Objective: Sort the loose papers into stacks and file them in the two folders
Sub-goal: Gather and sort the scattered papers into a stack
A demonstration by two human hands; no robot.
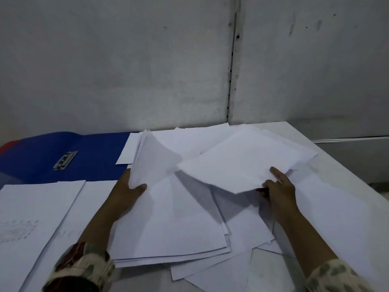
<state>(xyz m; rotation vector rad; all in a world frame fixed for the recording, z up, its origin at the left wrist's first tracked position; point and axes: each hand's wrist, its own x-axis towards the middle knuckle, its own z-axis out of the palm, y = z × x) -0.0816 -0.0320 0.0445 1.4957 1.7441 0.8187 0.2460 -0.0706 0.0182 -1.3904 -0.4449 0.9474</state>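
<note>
The desk is white and carries everything, pushed against a grey wall. Across its middle lies the pile of loose papers, fanned and overlapping, none of it squared. At the left rear a blue folder lies open with its metal clip showing; a red edge at the far left may be the second folder, though I cannot tell. Two sorted stacks sit side by side at the near left, faint print on their tops.

The left hand pinches a bundle of sheets by its lower edge, thumb on top and fingers hidden beneath, the bundle standing up off the pile. The right hand holds one sheet by its near corner, forefinger laid straight along the top, the other fingers curled under; the sheet is raised and tilted over the pile.

The step seems to be lifting papers off the pile to sort them. To do it well, I would free the single sheet fully from those below before carrying it, since thin paper drags its neighbours. Its face should be read before choosing a stack; from here the sheets look blank or too faint to make out. Lay it square on its stack, edges matched, so the clip will take it later. The left bundle droops, so a firmer pinch would keep it from splaying.
</note>
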